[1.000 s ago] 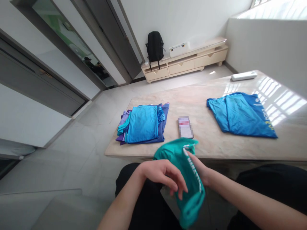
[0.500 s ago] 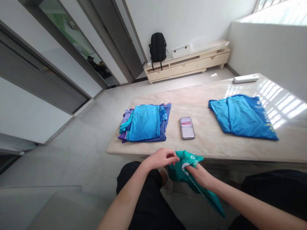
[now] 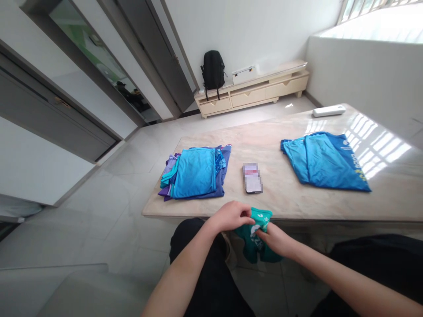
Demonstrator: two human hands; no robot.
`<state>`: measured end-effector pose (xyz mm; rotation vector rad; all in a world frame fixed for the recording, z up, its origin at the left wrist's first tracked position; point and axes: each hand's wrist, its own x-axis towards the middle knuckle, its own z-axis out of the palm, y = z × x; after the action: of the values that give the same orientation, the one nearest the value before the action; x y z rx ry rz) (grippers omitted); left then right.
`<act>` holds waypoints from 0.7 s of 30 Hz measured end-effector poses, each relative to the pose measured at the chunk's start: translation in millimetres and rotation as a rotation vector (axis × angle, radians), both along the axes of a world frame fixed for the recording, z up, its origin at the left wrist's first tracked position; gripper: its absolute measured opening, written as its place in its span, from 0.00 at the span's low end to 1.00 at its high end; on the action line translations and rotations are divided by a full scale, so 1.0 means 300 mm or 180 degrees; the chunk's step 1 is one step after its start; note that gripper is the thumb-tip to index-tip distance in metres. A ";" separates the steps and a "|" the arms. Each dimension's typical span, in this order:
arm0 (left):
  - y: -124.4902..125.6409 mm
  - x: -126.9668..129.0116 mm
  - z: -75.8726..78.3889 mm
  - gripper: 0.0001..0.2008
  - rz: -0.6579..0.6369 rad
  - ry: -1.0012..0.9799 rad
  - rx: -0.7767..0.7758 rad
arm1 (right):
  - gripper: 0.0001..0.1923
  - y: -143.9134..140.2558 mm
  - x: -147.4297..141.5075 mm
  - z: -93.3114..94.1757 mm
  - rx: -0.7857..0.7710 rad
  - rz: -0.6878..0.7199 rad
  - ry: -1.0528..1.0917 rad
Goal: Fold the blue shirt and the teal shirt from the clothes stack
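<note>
A green cloth (image 3: pixel 256 251) with white printing hangs at the near edge of the table, over my lap; whether it is a garment or a bag I cannot make out. My left hand (image 3: pixel 235 215) is closed on its upper left part, thumb and fingers pinching the fabric. On the right side my right hand (image 3: pixel 276 238) grips the same cloth, fingers bunched into it. The two hands are close together. Beyond them on the tabletop lies a stack of folded clothes (image 3: pixel 196 172), blue on top with purple and teal beneath. A folded blue cloth (image 3: pixel 325 160) with printing lies at the right.
A phone (image 3: pixel 252 178) lies on the marble table (image 3: pixel 264 141) between the two blue piles. A white elongated object (image 3: pixel 329 110) rests at the far right corner. Against the wall, a black backpack (image 3: pixel 213 75) and a white box (image 3: pixel 243 75) stand on a low cabinet (image 3: pixel 251 96).
The green cloth's long hanging tail at the lower right has been drawn up, so it is more bunched. My left hand has moved right, now pinching the cloth. The view has shifted slightly.
</note>
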<state>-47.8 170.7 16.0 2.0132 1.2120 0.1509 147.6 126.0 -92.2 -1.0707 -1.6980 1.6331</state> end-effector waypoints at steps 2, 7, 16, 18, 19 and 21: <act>0.010 -0.008 0.002 0.10 0.0065 -0.0076 -0.0141 | 0.23 0.010 0.014 0.004 0.0120 0.0158 -0.0366; 0.025 -0.043 -0.014 0.12 0.0473 -0.0651 -0.0369 | 0.25 0.025 0.042 0.026 0.0379 0.0583 -0.1413; 0.016 -0.131 0.023 0.23 0.0987 -0.3057 -0.1079 | 0.12 0.075 0.124 0.011 0.0769 0.0689 -0.2592; 0.009 -0.139 0.028 0.24 0.0896 -0.2981 -0.1216 | 0.15 0.089 0.126 0.029 0.0840 0.0547 -0.2729; 0.005 -0.138 0.029 0.23 0.0839 -0.2889 -0.1273 | 0.17 0.096 0.123 0.043 0.0879 0.0470 -0.2777; -0.003 -0.126 0.030 0.22 0.0681 -0.2688 -0.1434 | 0.18 0.104 0.110 0.078 0.0985 0.0336 -0.2462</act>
<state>-85.7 169.7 25.2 1.2067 0.7986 0.6895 180.6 157.2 -68.9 -1.5856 -2.4203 0.9923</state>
